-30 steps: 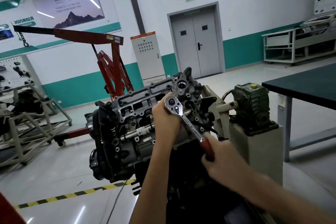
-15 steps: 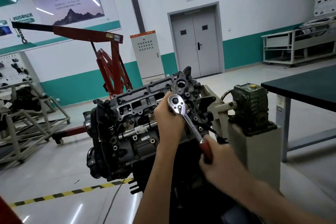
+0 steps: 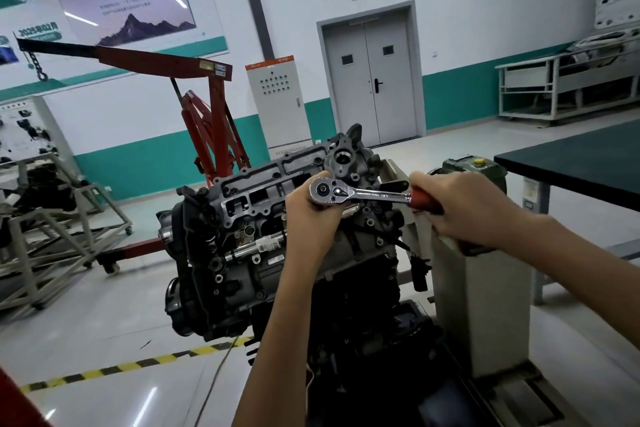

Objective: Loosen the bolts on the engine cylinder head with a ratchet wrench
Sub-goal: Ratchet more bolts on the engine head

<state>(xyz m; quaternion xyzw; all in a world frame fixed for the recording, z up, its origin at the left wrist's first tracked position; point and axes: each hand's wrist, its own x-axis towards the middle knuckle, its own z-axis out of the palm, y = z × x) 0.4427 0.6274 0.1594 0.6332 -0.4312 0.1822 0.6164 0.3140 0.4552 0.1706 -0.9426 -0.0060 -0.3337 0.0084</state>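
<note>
**A:** Where does the ratchet wrench [image 3: 360, 193] sit?

**B:** On the upper right part of the engine cylinder head [image 3: 256, 194]. Its round head is to the left and its shaft runs almost level to the right. The tool and a hand hide the bolt beneath it.

**A:** Why both hands?

**B:** The left hand [image 3: 310, 218] curls its fingers round the wrench's head from below. I judge that this keeps the socket square on the bolt so it cannot slip off. The right hand [image 3: 464, 210] has its fingers closed tight round the red handle at the shaft's outer end, where leverage is best.

**A:** And the engine's tilt?

**B:** Its bolted face leans toward the person, which brings the bolts within reach. A pale stand [image 3: 481, 288] just to its right seems to carry it.

**A:** Is there a tray or bin for the loosened bolts?

**B:** None shows. The head's open recesses are too dark to tell what lies in them. A rack [image 3: 568, 87] far to the right holds something pale that I cannot identify. A dark-topped desk [image 3: 588, 156] stands nearer on that side.
</note>
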